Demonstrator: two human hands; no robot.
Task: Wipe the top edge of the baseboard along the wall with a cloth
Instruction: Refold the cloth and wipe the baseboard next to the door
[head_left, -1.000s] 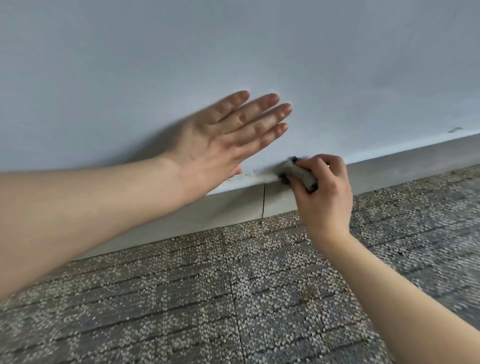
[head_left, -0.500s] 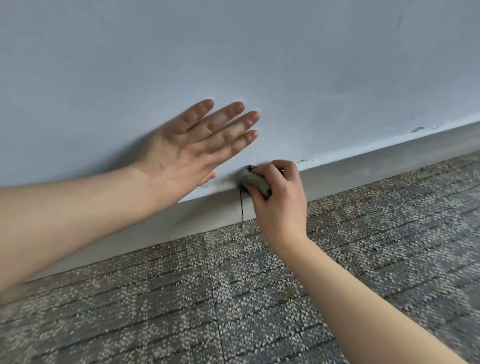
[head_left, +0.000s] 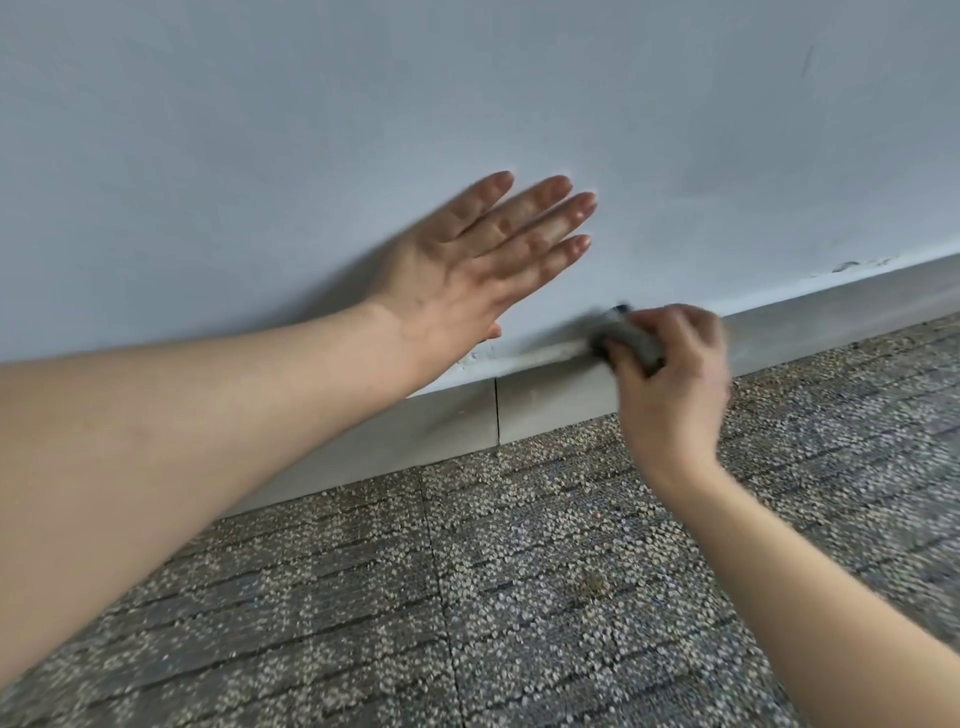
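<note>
Our left hand (head_left: 467, 280) lies flat against the pale wall (head_left: 260, 130), fingers straight and slightly spread, holding nothing. Below it runs the grey baseboard (head_left: 550, 400), slanting up toward the right, with a thin vertical seam (head_left: 497, 410) just under the heel of that hand. To the right of the seam we see the cloth (head_left: 623, 340), a small grey wad with a darker edge, blurred, sitting on the top edge of the baseboard where it meets the wall. Our right hand (head_left: 675, 395) grips it, fingers and thumb curled round the wad. Further right, a chipped mark (head_left: 847, 266) shows on the wall just above the baseboard. The speckled tile floor (head_left: 519, 597) fills the lower part of the view.
</note>
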